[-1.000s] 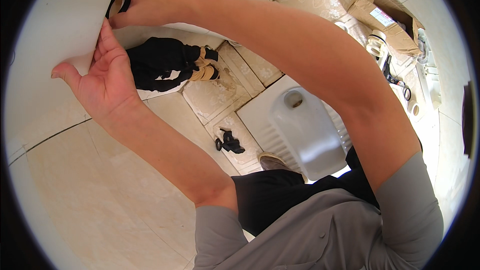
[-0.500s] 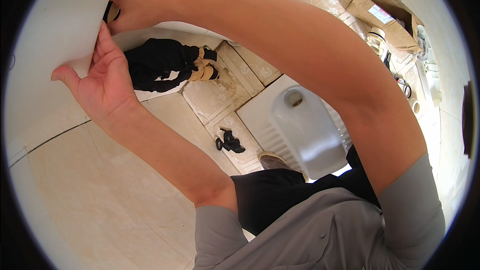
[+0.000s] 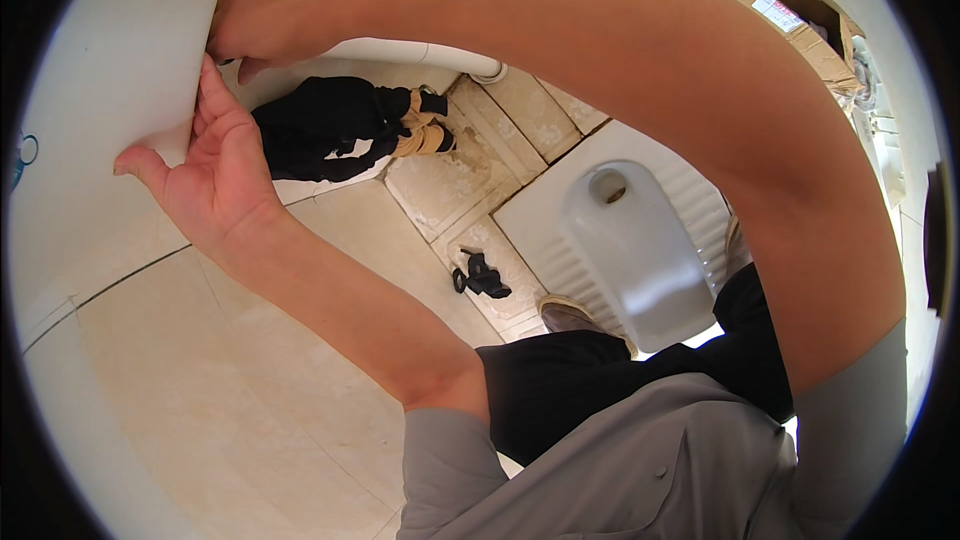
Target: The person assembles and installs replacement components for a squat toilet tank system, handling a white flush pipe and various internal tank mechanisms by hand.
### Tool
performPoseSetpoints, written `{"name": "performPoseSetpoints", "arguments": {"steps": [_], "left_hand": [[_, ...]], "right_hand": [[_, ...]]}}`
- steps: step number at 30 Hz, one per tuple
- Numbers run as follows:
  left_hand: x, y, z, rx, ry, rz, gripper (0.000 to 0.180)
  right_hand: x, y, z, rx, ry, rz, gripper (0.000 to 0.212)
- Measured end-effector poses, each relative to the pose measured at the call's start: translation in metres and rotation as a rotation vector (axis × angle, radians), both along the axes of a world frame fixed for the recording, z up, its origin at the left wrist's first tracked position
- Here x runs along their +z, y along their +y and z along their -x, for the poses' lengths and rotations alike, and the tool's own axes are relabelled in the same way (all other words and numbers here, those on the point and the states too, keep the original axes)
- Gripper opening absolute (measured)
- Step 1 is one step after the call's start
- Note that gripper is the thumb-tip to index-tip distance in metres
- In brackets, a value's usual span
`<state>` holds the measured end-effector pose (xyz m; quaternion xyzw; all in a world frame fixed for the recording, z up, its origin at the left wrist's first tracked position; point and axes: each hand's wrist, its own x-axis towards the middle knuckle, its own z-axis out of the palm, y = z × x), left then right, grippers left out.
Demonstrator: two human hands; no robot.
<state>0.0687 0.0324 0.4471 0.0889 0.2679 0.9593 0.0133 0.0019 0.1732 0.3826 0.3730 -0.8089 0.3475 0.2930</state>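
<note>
A smooth white panel [image 3: 120,40] rises at the far left. My left hand [image 3: 215,175] has its palm turned up at the panel's lower corner, the thumb on one side and the fingers along the other, gripping the edge. Just above those fingertips, my right hand [image 3: 270,15] reaches in at the panel's edge with bent fingers. Its fingertips are mostly hidden there, and only a scrap of something dark shows below them, too small to name. Beneath my hands lies a bundled black and tan garment or bag [image 3: 330,130]; I cannot tell which.
A grey-white squat toilet [image 3: 645,250] is set in the tiled floor [image 3: 270,360] by my shoes [image 3: 575,315]. Near it lies a small black strap-like item [image 3: 485,275]. A white pipe [image 3: 420,55] runs behind the bundle. At the far right stands an open cardboard box [image 3: 800,35].
My right hand has turned, and the black ring-shaped piece beside it is now mostly hidden. The right elbow sits higher and further right. My left hand keeps its hold; the view has shifted slightly.
</note>
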Motion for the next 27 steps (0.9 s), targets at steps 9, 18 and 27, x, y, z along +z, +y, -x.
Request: {"name": "performPoseSetpoints", "arguments": {"steps": [9, 18, 27], "left_hand": [[-0.001, 0.003, 0.001, -0.032, 0.029, -0.005, 0.072], [-0.001, 0.001, 0.001, -0.012, 0.008, -0.013, 0.073], [0.0, 0.005, 0.0, 0.011, -0.004, -0.019, 0.074]], "right_hand": [[0.007, 0.004, 0.008, 0.13, -0.13, -0.027, 0.046], [0.008, 0.005, 0.011, 0.131, -0.086, -0.093, 0.047], [-0.013, 0.008, -0.001, 0.114, -0.113, 0.2, 0.063]]}}
